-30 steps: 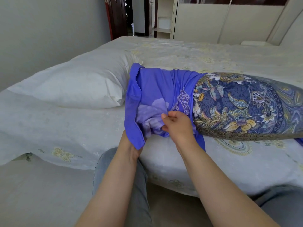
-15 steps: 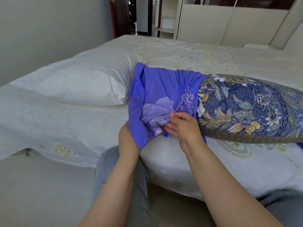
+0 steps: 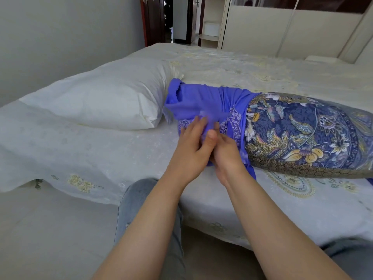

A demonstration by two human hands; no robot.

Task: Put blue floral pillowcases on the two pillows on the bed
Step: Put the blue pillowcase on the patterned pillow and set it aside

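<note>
Both hands meet at the open end of the blue floral pillowcase [image 3: 302, 130], which lies across the bed [image 3: 101, 158] on the right and already has a pillow filling its patterned part. The left hand [image 3: 187, 150] rests palm down over the loose cloth with its fingers [image 3: 198, 123] spread onto the fabric (this patch is blurred, so I cannot tell whether they pinch it or only press on it). The right hand [image 3: 226, 152] is closed around a bunch of the plain blue flap [image 3: 201, 102], thumb up against the left hand, and the two hands touch. The flap is bunched and turned back at the case's open end, its inside showing a solid blue with no print, and a strip of it hangs below the right wrist. Just beside that end, to the left, lies the bare white pillow [image 3: 101, 98], its corner almost touching the flap. The bedsheet is pale with faint yellow flowers and hangs over the near edge. The person's jeans [image 3: 137, 203] show below the forearms, close to the mattress. Behind the bed stand a cream wardrobe [image 3: 282, 27] and a dark doorway [image 3: 167, 17].
</note>
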